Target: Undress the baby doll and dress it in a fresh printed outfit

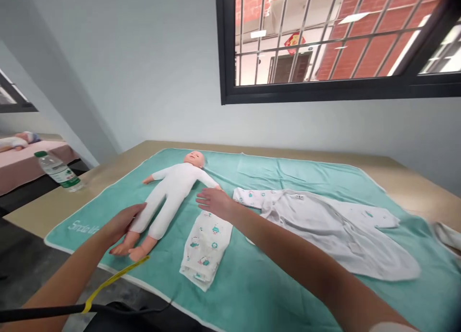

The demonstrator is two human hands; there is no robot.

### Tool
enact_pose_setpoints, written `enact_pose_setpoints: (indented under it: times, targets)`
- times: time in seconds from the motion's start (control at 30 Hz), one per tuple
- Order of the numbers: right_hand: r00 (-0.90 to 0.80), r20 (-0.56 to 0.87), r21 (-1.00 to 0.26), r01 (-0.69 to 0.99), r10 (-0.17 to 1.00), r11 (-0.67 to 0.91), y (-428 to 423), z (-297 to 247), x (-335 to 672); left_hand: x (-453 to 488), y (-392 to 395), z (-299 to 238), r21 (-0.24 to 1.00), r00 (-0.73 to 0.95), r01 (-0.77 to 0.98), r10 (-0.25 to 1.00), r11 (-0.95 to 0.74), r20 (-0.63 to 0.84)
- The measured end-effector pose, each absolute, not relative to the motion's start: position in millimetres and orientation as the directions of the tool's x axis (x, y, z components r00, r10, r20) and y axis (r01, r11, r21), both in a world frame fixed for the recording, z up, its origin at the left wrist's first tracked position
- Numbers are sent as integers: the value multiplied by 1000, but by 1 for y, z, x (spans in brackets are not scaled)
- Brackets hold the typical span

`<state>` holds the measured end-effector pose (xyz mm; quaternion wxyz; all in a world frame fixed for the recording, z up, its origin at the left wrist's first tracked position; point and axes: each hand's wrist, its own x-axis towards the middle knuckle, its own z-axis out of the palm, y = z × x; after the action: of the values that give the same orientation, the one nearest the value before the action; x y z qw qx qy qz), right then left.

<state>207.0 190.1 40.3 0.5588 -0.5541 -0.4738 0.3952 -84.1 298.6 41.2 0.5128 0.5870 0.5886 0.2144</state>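
Note:
A baby doll in a white bodysuit lies on its back on a teal towel. My left hand rests on the doll's lower leg, fingers curved against it. My right hand hovers flat beside the doll's outstretched arm, fingers extended, holding nothing. Folded patterned baby trousers lie just below my right hand. A white patterned baby top is spread out to the right.
The towel covers a tan table against a grey wall under a barred window. A plastic water bottle lies at the table's left corner. A yellow strap and black cable hang near the front edge. More white cloth sits far right.

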Motion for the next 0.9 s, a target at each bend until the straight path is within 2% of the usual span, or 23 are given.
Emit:
enact_pose_setpoints:
  times: [0.07, 0.13, 0.23, 0.3, 0.4, 0.47, 0.53, 0.6, 0.67, 0.73, 0.83, 0.9]
  targets:
    - [85, 7, -998, -58, 996, 12, 144, 29, 244, -87, 304, 36, 792, 113, 602, 971, 102, -211]
    - [101, -39, -998, -52, 994, -34, 87, 22, 290, -82, 302, 37, 692, 54, 721, 997, 5, -63]
    - [236, -23, -975, 211, 972, -75, -4, 19, 366, -54, 271, 49, 567, 81, 810, 986, -150, 144]
    - [416, -13, -921, 348, 909, -172, -59, 18, 417, -20, 232, 56, 573, 119, 785, 965, -235, 233]
    - [650, 116, -761, 544, 751, -353, -124, 7, 485, 49, 167, 51, 645, 245, 684, 940, -342, 240]
    - [744, 179, -631, 589, 644, -505, -152, -8, 519, 97, 130, 37, 636, 374, 632, 893, -442, 249]
    - [750, 210, -539, 624, 628, -566, -168, -23, 538, 141, 105, 20, 499, 571, 638, 795, -586, 204]
    - [708, 224, -490, 675, 669, -551, -176, -34, 544, 174, 89, 5, 272, 652, 699, 745, -662, 137]
    - [680, 220, -473, 701, 699, -533, -178, -36, 539, 194, 81, -5, 82, 647, 755, 759, -651, 67]
    - [666, 212, -450, 716, 716, -533, -178, -33, 531, 204, 76, -12, -7, 607, 794, 794, -607, 30]
    - [648, 197, -446, 727, 735, -522, -179, -26, 522, 205, 73, -19, -18, 547, 837, 834, -547, 72]
    - [664, 180, -508, 695, 726, -510, -180, -25, 519, 204, 73, -23, 30, 499, 863, 860, -504, 111]
